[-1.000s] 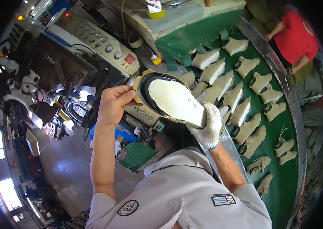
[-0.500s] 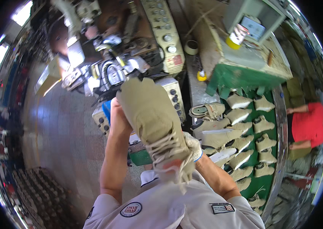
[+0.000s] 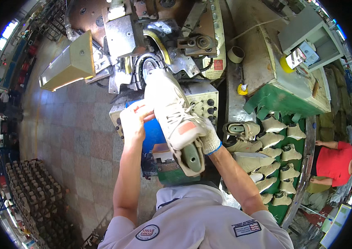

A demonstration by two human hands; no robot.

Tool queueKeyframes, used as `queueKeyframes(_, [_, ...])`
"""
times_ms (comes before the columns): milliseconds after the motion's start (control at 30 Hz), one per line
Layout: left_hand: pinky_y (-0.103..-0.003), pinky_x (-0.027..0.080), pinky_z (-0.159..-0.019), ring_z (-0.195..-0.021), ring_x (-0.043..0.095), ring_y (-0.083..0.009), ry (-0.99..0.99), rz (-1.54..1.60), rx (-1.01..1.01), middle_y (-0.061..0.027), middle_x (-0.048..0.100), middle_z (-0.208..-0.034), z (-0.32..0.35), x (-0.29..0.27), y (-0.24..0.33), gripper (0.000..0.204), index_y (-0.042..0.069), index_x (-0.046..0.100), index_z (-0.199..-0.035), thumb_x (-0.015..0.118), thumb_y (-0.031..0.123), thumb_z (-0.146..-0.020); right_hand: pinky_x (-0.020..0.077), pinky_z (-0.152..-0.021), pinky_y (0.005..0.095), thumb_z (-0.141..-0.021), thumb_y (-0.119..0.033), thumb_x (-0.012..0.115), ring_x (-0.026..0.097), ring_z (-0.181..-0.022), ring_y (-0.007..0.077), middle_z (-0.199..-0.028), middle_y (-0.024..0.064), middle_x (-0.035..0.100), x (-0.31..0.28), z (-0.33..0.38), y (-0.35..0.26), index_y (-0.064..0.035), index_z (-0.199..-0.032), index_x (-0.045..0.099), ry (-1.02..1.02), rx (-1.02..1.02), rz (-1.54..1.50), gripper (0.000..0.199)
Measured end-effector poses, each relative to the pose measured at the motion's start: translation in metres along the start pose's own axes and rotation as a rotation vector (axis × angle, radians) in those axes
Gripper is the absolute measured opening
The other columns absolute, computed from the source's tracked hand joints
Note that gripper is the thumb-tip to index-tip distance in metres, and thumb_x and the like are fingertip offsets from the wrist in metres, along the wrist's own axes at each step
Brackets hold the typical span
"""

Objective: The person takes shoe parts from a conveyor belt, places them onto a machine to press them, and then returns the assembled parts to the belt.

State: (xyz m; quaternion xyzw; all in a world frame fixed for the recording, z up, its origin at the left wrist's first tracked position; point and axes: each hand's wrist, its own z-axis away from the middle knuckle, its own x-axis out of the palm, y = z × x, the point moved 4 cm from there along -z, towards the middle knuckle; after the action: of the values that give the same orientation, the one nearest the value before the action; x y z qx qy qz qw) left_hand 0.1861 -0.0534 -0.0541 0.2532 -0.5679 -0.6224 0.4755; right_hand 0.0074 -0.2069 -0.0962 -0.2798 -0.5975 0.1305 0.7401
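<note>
A beige lace-up shoe upper [image 3: 174, 112] hangs at a tilt in front of me, its toe up against the curved metal clamp [image 3: 151, 64] of a machine. Inside its collar sits a green shoe last [image 3: 191, 157] with a round hole. White laces and an orange patch show on the tongue. My right hand [image 3: 210, 139], in a white knitted glove, is closed round the heel side. My bare left hand [image 3: 135, 120] is at the shoe's left side, fingers slightly bent and apart, tips touching or very near it. The shoe hides part of the clamp.
To the right, a green rack [image 3: 285, 124] holds rows of beige shoes. Beyond it stands a person in red [image 3: 340, 164]. A cream metal box [image 3: 70, 62] juts out left of the clamp. Control boxes with knobs [image 3: 209, 103] sit below. A worn cabinet [image 3: 263, 62] stands at the upper right.
The shoe has turned toe-forward and come up to the clamp, its opening now facing me. My left hand has slid from the toe to its side. The machine appears nearer.
</note>
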Motion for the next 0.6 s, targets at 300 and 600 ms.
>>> queueKeyframes(300, [-0.034,0.061,-0.082,-0.09,0.072,-0.0209,0.161,0.125,0.076,-0.0146,0.073,-0.106,-0.056,-0.014,-0.007,0.038,-0.009,0.069,-0.118,0.077,0.003,-0.083,0.0468,-0.106,0.0315,-0.098,-0.031,0.07,0.057,-0.124,0.0167,-0.144,0.0096,0.057,0.019,-0.072,0.007,0.0005,-0.155,0.04,0.221,-0.155,0.247,0.072])
queueKeyframes(600, [-0.03,0.057,-0.089,-0.096,0.071,-0.0181,0.065,0.152,0.023,-0.0138,0.073,-0.112,-0.05,-0.015,-0.019,0.033,-0.009,0.066,-0.121,0.064,0.017,-0.1,0.0484,-0.102,0.0306,-0.103,-0.02,0.061,0.06,-0.117,0.0166,-0.135,0.0131,0.064,0.01,-0.109,0.05,0.0041,-0.146,0.051,0.323,-0.31,0.372,0.05])
